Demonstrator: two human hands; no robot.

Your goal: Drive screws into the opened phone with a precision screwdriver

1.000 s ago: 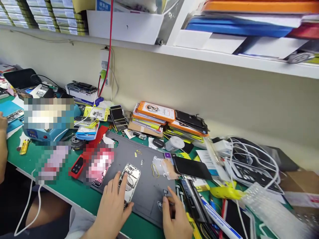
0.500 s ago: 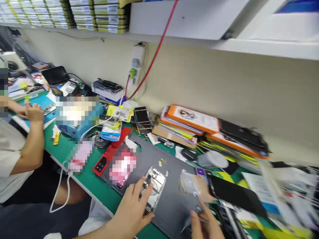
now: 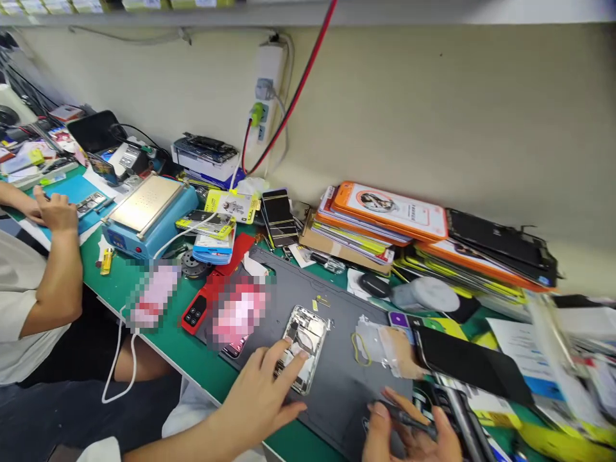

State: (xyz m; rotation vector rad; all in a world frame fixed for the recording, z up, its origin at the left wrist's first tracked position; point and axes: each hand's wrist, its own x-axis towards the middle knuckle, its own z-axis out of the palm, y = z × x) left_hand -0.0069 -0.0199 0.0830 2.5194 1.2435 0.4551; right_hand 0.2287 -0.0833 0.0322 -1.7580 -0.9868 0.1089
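An opened phone [image 3: 310, 340], its metal frame and inner parts exposed, lies on the dark grey work mat [image 3: 337, 404]. Fingertips of my left hand [image 3: 262, 391] rest on the phone's near left side, stretched out, with the thumb apart by its lower edge. To the right, over the mat's near edge, my right hand [image 3: 409, 436] is closed around a dark, slim screwdriver [image 3: 409, 420], which lies across the fingers. Past that hand, a yellow rubber band [image 3: 360, 350] and a clear plastic bag [image 3: 375, 340] lie on the mat.
A red phone case [image 3: 195, 314] and a blurred-out pink phone lie left of the mat. Behind stand a blue heating plate [image 3: 149, 212] and stacked orange boxes [image 3: 394, 212]. A black phone screen [image 3: 471, 369] lies right. A co-worker's hand [image 3: 60, 212] works at far left.
The view has tipped downward, so less of the shelf shows. My right hand has turned the screwdriver from pointing down at the mat to lying across the fingers. My left hand stays on the phone.
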